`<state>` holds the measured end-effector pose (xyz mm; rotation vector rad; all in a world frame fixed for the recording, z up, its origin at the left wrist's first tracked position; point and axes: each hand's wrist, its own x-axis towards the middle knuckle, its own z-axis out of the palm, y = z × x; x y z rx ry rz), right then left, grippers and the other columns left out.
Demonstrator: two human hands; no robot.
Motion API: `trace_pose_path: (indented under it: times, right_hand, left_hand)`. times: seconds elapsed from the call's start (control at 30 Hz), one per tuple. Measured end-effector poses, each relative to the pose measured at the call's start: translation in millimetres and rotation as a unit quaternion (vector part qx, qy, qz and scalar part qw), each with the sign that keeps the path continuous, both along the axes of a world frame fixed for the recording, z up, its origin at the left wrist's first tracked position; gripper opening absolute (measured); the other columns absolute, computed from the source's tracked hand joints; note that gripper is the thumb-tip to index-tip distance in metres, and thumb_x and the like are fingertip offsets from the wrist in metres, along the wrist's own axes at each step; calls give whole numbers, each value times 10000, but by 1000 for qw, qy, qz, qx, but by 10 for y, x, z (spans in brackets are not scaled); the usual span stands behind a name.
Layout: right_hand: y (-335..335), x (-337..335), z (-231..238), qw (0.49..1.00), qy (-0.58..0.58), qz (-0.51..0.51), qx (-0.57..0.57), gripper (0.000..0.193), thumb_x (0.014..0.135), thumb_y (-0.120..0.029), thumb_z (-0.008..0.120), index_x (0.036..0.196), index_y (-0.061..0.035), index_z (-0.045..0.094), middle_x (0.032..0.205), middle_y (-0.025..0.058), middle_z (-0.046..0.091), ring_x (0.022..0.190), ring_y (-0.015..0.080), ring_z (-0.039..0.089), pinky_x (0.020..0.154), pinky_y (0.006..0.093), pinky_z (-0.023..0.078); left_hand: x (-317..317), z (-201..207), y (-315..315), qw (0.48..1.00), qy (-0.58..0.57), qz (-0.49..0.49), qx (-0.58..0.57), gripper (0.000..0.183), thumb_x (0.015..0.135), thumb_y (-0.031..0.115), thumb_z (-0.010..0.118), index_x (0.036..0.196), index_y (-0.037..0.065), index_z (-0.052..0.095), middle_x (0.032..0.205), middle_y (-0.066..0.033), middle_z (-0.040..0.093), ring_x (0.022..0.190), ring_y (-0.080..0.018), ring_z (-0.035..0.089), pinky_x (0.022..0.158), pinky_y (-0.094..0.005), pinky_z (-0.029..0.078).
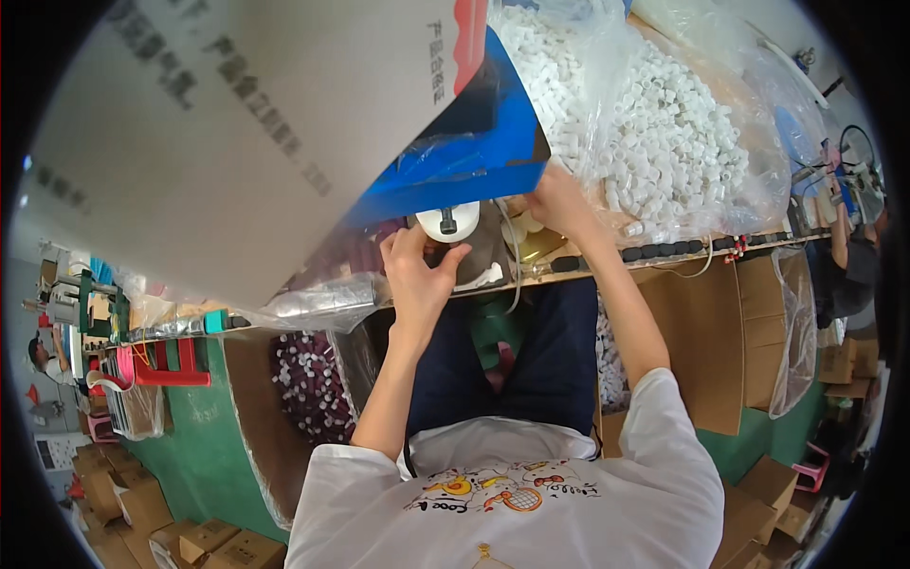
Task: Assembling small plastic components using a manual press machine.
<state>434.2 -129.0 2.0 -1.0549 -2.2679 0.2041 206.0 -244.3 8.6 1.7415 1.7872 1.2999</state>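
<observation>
My left hand is at a small bench fixture, under a white round part with a black fitting in its middle. Its thumb and fingers curl toward each other there; whatever lies between them is hidden. Farther right, my right hand reaches over the table beside the blue bin. The bin's corner and the clutter cover its fingertips. Just beyond that hand lies a heap of small white plastic caps on clear plastic sheeting.
A large printed sheet blocks the upper left. Purple pieces lie under plastic on the table. A cardboard box of purple and white pieces stands below left; another carton is at right. A cable hangs over the table edge.
</observation>
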Motion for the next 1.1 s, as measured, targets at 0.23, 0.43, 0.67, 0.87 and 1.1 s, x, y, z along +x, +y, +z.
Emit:
trace_pose_path:
  times: [0.23, 0.43, 0.67, 0.87, 1.1]
  right_hand:
    - [-10, 17, -58, 996, -79, 8, -36, 285, 771, -95, 702, 1055, -71, 710, 1160, 89, 689, 1100, 304, 628, 938, 412, 498]
    - [84, -38, -51, 993, -89, 72, 33, 239, 793, -136, 715, 1023, -71, 716, 1158, 117, 674, 1078, 315, 638, 925, 424, 497]
    - [138, -117, -244, 999, -20, 50, -7, 87, 853, -91, 634, 917, -64, 686, 864, 182, 658, 840, 395, 665, 718, 478, 531]
    - [-19, -138, -70, 975, 188, -50, -111, 133, 801, -34, 703, 932, -24, 690, 845, 159, 684, 805, 398, 661, 692, 424, 540]
    - [-628, -831, 310, 981, 135, 67, -125, 130, 805, -68, 659, 887, 31, 679, 875, 258, 668, 849, 463, 629, 742, 517, 491]
  left_hand:
    - [28, -143, -306, 996, 38, 26, 76, 777, 669, 188, 901, 1336, -3, 553, 1240, -132, 630, 1195, -317, 541, 1024, -455, 373]
    - [35, -126, -247, 993, 73, 51, 82, 439, 719, 126, 875, 1119, 33, 718, 1183, -147, 649, 1133, -329, 571, 962, -423, 440]
    - [-4, 320, -308, 993, 11, -24, 114, 326, 645, 119, 881, 931, 29, 753, 970, -119, 675, 935, -299, 592, 831, -403, 458]
    - [-1258, 591, -1169, 887, 359, 202, -210, 482, 694, 136, 854, 1153, 59, 729, 1104, -172, 707, 1053, -341, 646, 868, -376, 506]
    - [-1758, -8, -131, 972, 226, -63, 0, 478, 721, -185, 482, 1114, 1, 681, 1171, -158, 686, 1112, -374, 616, 977, -437, 484]
